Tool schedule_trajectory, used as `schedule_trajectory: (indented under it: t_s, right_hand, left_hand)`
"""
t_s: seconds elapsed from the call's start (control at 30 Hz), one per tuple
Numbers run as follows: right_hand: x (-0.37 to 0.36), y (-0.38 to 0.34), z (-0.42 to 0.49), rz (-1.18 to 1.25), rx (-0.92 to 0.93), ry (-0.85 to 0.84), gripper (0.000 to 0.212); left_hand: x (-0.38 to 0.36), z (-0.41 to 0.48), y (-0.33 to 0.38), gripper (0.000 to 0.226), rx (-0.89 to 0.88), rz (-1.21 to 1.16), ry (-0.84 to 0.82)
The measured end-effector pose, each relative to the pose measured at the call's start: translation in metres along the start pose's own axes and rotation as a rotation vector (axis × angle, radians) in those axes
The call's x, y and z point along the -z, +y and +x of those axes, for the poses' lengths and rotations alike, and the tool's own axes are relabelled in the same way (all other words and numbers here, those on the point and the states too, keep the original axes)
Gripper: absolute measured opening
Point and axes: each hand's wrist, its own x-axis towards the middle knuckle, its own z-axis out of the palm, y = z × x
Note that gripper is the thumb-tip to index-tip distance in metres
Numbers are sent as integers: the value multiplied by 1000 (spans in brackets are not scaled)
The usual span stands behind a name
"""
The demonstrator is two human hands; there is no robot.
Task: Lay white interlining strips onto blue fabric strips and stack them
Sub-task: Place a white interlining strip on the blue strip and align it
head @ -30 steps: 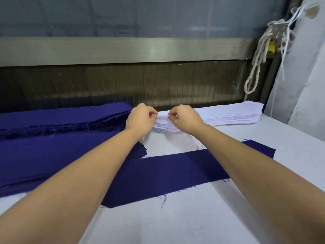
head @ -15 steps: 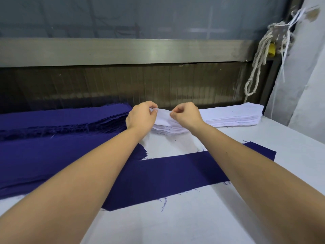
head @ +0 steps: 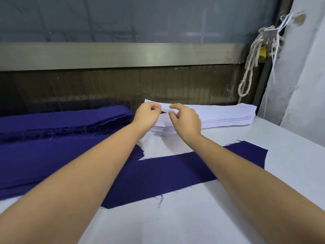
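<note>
A stack of white interlining strips lies at the back of the table, right of centre. The left end of its top white strip is lifted off the stack. My left hand pinches that raised end. My right hand is just to the right, its curled index finger and thumb closing on the same strip. A single blue fabric strip lies flat across the table under my forearms. A thick stack of blue strips sits at the back left.
A second, flatter pile of blue fabric covers the left side, and the single strip overlaps it. The white table stretches toward me. A metal rail and dark panel stand behind the stacks. A knotted rope hangs at the back right by a white wall.
Both hands have risen from the stack's left end, lifting the top white strip's end higher. A dark gap now shows under it.
</note>
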Motion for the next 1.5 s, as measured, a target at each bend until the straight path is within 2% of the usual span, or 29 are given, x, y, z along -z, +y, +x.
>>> schedule_trajectory:
  t_s: [0.1, 0.27, 0.37, 0.47, 0.57, 0.7, 0.93, 1.13, 1.33, 1.5]
  right_hand:
    - [-1, 0, -5, 349, -143, -14, 37]
    - [6, -4, 3, 1089, -638, -21, 36]
    - [9, -8, 6, 1279, -836, -96, 31]
    - [7, -12, 4, 1277, -866, -158, 26]
    - [3, -14, 0, 1330, -853, -154, 27]
    - [-2, -16, -4, 1405, -804, -72, 26]
    - [9, 3, -3, 1294, -805, 75, 9]
    - [32, 21, -12, 1205, -748, 190, 38]
    - [65, 36, -27, 1088, -720, 116, 37]
    - [92, 54, -47, 792, -577, 64, 28]
  left_hand:
    - [2, 0, 8, 10, 20, -105, 88]
    - [15, -3, 15, 25, 74, -262, 221]
    - [25, -6, 17, 21, 159, -456, 329]
    - [37, -11, 22, 9, 261, -672, 409]
    - [48, -18, 25, 19, 309, -719, 427]
    - [62, -32, 27, 27, 314, -753, 355]
    - [95, -64, 11, 28, 264, -527, 226]
    - [106, -97, -12, 28, 300, -504, 231]
    - [106, -124, -18, 14, 168, -377, 314]
    - [107, -147, -24, 16, 44, -136, 296]
